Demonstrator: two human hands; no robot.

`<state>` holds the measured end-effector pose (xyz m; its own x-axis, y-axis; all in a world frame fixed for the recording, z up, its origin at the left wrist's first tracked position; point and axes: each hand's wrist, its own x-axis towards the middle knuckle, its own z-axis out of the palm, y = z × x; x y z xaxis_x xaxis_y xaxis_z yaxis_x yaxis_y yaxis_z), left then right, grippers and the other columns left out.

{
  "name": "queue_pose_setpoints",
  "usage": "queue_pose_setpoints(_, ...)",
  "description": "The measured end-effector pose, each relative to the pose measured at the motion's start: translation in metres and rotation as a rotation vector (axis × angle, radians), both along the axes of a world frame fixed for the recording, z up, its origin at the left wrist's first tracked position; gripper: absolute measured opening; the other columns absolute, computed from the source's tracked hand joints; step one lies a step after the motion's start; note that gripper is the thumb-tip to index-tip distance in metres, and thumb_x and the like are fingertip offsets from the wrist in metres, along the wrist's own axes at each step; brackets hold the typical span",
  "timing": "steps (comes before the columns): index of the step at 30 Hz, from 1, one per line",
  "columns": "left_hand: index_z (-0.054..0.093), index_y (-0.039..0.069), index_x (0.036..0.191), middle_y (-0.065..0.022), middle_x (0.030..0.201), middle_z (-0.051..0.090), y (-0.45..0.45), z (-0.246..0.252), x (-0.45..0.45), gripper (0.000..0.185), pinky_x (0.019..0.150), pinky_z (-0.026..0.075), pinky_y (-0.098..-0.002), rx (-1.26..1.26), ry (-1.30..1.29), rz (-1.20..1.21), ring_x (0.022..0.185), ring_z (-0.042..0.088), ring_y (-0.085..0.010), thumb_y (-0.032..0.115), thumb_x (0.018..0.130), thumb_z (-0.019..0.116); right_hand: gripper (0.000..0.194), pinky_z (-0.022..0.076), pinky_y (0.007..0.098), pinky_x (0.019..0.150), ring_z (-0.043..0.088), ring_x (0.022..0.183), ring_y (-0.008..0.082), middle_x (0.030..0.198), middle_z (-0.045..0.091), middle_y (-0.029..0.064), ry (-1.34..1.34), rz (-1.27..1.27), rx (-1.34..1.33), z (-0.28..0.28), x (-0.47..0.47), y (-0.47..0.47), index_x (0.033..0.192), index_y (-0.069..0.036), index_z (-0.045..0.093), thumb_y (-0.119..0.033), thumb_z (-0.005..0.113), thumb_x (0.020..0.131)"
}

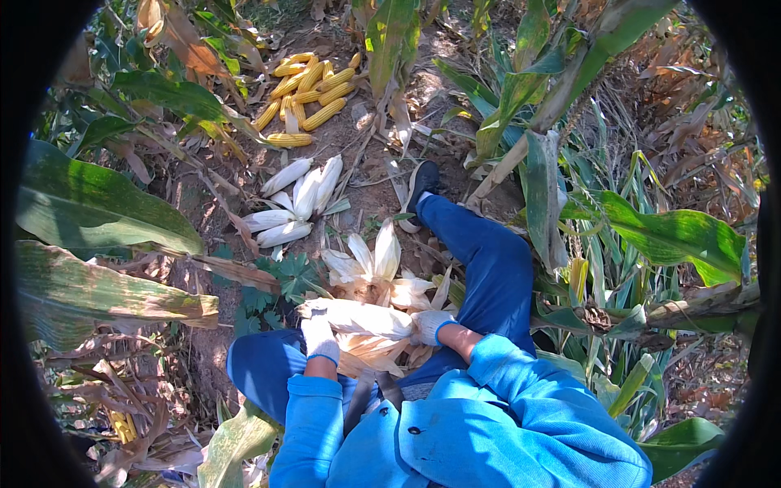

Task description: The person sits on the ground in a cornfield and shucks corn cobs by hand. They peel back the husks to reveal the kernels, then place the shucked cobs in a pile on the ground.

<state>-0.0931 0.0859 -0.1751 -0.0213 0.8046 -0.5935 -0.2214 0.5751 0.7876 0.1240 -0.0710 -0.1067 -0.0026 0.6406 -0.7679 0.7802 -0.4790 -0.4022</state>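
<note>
An ear of corn in its pale dry husk [366, 318] lies crosswise between my hands, above my lap. My left hand [320, 334], in a white knitted glove, grips its left end. At the ear's right end, my gloved right hand [429, 327] is closed around it. Loose peeled husks [373, 259] are spread just beyond the ear, and more dry husk leaves [369, 354] hang beneath it. Farther off on the soil, several ears still in white husks [308, 190] lie together. Behind them is a pile of bare yellow corn cobs [311, 85].
Standing corn plants with broad green leaves [104, 195] crowd the left side. On the right, a thick stalk [500, 168] leans over near my shoe [422, 183]. Other yellow cobs [124, 426] lie among dry leaves at the lower left.
</note>
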Motion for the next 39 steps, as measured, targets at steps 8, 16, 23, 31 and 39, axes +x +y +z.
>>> queue_pose_setpoints(8, 0.054, 0.013, 0.111, -0.0012, 0.104, 0.058, -0.005, 0.020, 0.002, 0.022, 0.084, 0.051, -0.0324, -0.009, -0.157, -0.060, 0.094, 0.058, -0.0163, 0.016, 0.090, 0.060, 0.039, 0.0517, 0.0422, 0.084, 0.066, 0.098, 0.0324, 0.106, 0.068, 0.0169, 0.000, -0.011, 0.035, 0.000, 0.000, -0.001, 0.103, -0.006, 0.069, -0.034, 0.067, 0.075)
queue_pose_setpoints(16, 0.057, 0.006, 0.113, -0.0085, 0.103, 0.062, -0.002, 0.025, 0.006, 0.027, 0.074, 0.054, -0.0361, -0.009, -0.078, 0.036, 0.090, 0.063, -0.0227, 0.017, 0.088, 0.062, 0.039, 0.0516, 0.0423, 0.083, 0.066, 0.096, 0.0323, 0.103, 0.068, 0.0174, 0.002, -0.019, 0.045, 0.004, 0.000, 0.000, 0.103, -0.006, 0.069, -0.034, 0.066, 0.076)
queue_pose_setpoints(23, 0.056, 0.007, 0.104, -0.0094, 0.094, 0.060, 0.042, 0.103, 0.018, 0.032, 0.083, 0.050, -0.0388, -0.033, -0.493, -0.108, 0.089, 0.060, -0.0253, 0.037, 0.094, 0.048, 0.034, 0.0518, 0.0367, 0.069, 0.065, 0.075, 0.0236, 0.086, 0.069, 0.0113, 0.622, -0.531, 0.284, 0.020, -0.001, 0.004, 0.100, -0.002, 0.066, -0.025, 0.074, 0.076)
queue_pose_setpoints(31, 0.057, 0.001, 0.106, -0.0168, 0.093, 0.063, 0.121, 0.144, 0.060, 0.043, 0.082, 0.052, -0.0455, -0.060, -0.569, -0.511, 0.088, 0.062, -0.0329, 0.040, 0.087, 0.054, 0.022, 0.0404, 0.0245, 0.051, 0.051, 0.058, 0.0080, 0.067, 0.057, -0.0002, 1.017, -0.838, 0.046, 0.042, -0.034, 0.010, 0.091, -0.004, 0.065, -0.021, 0.075, 0.080)
queue_pose_setpoints(39, 0.060, 0.000, 0.095, -0.0139, 0.079, 0.062, 0.134, 0.105, 0.098, 0.043, 0.066, 0.053, -0.0406, -0.185, -0.514, -0.488, 0.070, 0.060, -0.0289, 0.041, 0.092, 0.047, 0.028, 0.0418, 0.0252, 0.053, 0.050, 0.059, 0.0082, 0.072, 0.057, 0.0012, 0.890, -0.834, 0.099, 0.062, -0.026, 0.002, 0.098, -0.002, 0.061, -0.022, 0.073, 0.082)
